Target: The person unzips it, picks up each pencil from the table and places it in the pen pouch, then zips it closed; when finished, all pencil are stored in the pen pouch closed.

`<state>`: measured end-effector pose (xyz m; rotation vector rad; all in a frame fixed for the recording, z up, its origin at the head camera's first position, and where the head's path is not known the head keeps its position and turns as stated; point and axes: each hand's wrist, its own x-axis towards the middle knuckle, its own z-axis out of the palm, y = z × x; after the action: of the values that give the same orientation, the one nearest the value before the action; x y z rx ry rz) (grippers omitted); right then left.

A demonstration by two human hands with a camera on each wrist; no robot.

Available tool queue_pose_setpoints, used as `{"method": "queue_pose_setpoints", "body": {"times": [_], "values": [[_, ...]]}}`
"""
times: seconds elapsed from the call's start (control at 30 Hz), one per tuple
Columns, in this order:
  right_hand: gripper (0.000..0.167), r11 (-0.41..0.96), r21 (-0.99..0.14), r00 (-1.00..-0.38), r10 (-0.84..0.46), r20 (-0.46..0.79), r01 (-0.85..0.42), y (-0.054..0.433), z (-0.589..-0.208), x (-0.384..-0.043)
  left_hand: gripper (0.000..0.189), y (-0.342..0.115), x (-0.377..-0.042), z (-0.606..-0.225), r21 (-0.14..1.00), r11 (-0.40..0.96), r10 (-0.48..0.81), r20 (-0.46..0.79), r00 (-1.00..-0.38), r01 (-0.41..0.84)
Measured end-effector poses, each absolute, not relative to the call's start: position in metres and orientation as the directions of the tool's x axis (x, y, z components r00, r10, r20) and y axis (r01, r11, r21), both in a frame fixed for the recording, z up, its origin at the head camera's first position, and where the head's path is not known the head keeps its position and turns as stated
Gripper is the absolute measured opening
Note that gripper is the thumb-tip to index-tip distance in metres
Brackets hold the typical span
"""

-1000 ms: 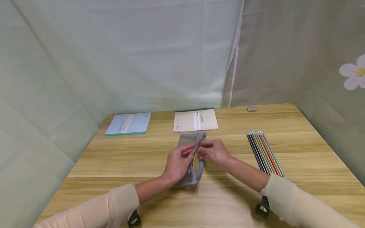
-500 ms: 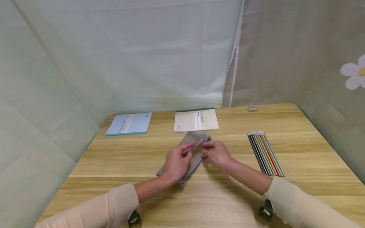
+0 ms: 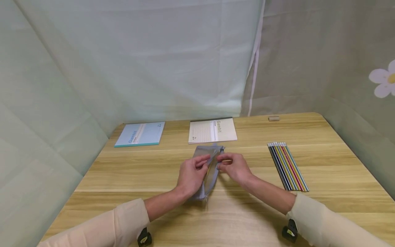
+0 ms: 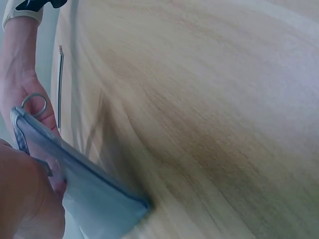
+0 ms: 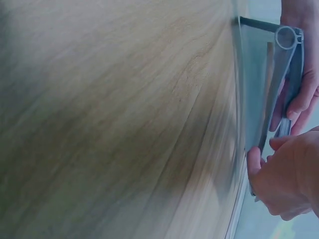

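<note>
A grey see-through zip pouch [image 3: 202, 151] is held upright on its lower edge between both hands, with its mouth spread apart. My left hand [image 3: 192, 174] pinches one side of the opening between thumb and fingers. On the opposite side, my right hand [image 3: 235, 167] pinches the other edge. A ring-shaped zip pull [image 5: 286, 38] hangs at the pouch's near end in the right wrist view. In that view a thin tan strip [image 5: 269, 64] shows through the pouch's wall. The left wrist view shows the pouch's lower corner near the wooden tabletop.
Several striped pencils [image 3: 287, 166] lie side by side to the right of my right hand. A blue notebook [image 3: 140, 133] lies at the back left, a cream notebook [image 3: 200, 132] behind the pouch. A small brown cylinder [image 3: 273, 118] lies near the table's back edge.
The pouch swung so that its near end went left, then turned partway back, between the hands. Both hands have kept nearly the same place and still hold its edges.
</note>
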<state>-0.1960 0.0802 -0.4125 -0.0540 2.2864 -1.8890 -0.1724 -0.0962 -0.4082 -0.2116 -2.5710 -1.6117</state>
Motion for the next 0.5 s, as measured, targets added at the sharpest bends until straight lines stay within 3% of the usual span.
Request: {"method": "queue_pose_setpoints", "body": {"times": [0.3, 0.5], "values": [[0.033, 0.243, -0.968, -0.984, -0.142, -0.104, 0.067, 0.0804, -0.4119, -0.1980, 0.032, -0.1006, -0.1736, -0.4045, 0.898, 0.411, 0.127, 0.116, -0.985, 0.158], [0.032, 0.249, -0.967, -0.983, -0.159, -0.090, 0.048, 0.0821, -0.4126, -0.1997, 0.025, -0.1049, -0.1753, -0.4020, 0.894, 0.425, 0.103, 0.108, -0.989, 0.142]]}}
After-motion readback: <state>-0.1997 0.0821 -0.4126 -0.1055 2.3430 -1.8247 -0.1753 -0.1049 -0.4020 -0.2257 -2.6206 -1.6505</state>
